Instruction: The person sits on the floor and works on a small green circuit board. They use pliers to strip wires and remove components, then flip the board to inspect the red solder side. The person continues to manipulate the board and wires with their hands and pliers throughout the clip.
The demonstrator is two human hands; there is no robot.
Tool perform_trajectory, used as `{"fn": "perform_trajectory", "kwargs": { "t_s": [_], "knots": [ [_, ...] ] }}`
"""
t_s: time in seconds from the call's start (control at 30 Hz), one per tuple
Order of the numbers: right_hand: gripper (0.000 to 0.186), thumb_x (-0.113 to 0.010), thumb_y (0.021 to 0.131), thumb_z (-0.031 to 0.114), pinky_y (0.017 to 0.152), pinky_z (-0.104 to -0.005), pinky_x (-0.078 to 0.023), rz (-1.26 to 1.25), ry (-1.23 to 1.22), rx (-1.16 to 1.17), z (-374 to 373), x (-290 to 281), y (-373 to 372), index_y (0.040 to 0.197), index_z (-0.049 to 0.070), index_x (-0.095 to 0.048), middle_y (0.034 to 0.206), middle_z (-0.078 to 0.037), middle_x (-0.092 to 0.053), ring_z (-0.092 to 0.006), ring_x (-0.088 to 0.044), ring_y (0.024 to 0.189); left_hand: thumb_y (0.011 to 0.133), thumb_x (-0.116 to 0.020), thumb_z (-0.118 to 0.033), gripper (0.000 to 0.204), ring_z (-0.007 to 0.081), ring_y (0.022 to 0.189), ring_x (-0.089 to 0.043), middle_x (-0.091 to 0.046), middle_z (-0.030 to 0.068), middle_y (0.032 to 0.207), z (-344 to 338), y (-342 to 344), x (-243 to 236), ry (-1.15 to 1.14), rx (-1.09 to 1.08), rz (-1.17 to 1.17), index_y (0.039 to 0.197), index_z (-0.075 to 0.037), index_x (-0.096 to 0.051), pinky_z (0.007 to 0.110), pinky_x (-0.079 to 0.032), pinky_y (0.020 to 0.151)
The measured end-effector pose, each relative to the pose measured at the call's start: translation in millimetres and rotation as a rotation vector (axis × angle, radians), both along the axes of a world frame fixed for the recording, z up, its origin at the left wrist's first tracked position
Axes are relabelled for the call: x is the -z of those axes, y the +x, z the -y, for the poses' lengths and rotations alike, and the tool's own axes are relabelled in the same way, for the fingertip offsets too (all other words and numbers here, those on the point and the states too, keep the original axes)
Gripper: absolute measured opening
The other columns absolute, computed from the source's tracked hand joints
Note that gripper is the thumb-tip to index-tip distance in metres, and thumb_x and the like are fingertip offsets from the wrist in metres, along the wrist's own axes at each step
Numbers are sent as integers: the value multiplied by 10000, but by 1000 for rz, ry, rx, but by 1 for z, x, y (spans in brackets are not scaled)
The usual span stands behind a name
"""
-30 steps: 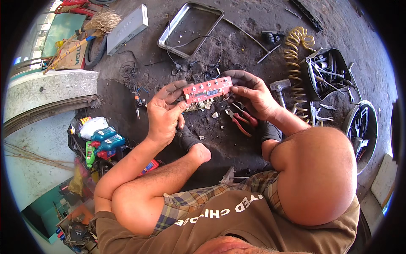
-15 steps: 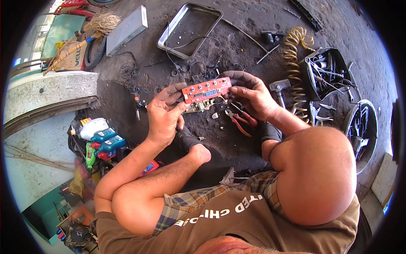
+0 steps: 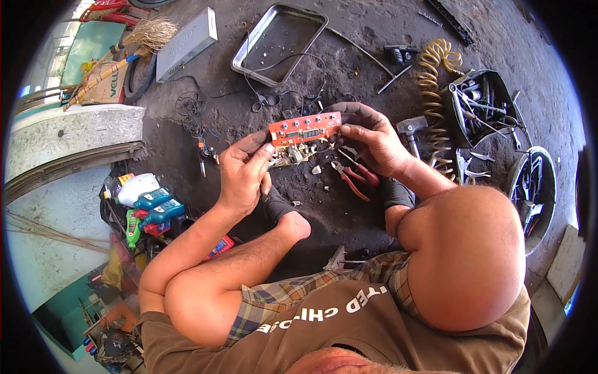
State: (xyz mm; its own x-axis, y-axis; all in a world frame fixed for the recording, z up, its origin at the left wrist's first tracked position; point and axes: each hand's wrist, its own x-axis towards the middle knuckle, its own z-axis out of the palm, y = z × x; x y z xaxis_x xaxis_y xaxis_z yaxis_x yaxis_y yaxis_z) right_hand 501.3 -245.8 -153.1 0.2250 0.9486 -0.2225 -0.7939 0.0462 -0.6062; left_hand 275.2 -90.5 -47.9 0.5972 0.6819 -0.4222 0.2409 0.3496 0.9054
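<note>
A red circuit board point(image 3: 291, 138) with a row of small push buttons and a dark digit display is held up between my two hands, over the dirt floor. My left hand point(image 3: 244, 167) pinches its left end, thumb in front and fingers behind. At the right end, my right hand point(image 3: 377, 142) grips it with the thumb on the near edge. Just below hangs a second, paler board point(image 3: 291, 156) crowded with components; how it is joined to the red one cannot be made out. Red-handled cutting pliers point(image 3: 352, 181) and another red-handled tool point(image 3: 369, 176) lie near my right foot.
Beyond my hands are a metal tray point(image 3: 322, 22) and tangled black cable point(image 3: 187, 106). A hammer point(image 3: 411, 127), a coiled yellow hose point(image 3: 434, 68), a box of wrenches point(image 3: 458, 124) and a round basin point(image 3: 548, 206) stand rightward. Several bottles point(image 3: 159, 206) sit at left.
The red board has tilted a little in my hands, and its display looks darker. More of the paler board shows below it. Both hands keep their hold.
</note>
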Motion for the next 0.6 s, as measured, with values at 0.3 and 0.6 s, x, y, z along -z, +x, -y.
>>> {"fn": "perform_trajectory", "kwargs": {
  "t_s": [0.3,0.6],
  "knots": [
    [242,-756,1032,169,840,-323,-603,142,-124,15,-1,6,0,1222,27,-710,1083,-48,-756,-135,-708,978,1096,-598,-132,298,16,422,-330,-791,109,1047,-3,-2,0,-52,37,-28,1301,65,-686,219,-362,365],
    [192,-777,1012,166,760,-313,-611,183,-140,29,-3,9,1,1133,31,-717,989,-36,-740,-125,-701,868,1090,-617,-124,270,13,427,-341,-747,46,882,0,-1,1,-46,23,-12,1267,57,-714,221,-363,363]
  ]
}}
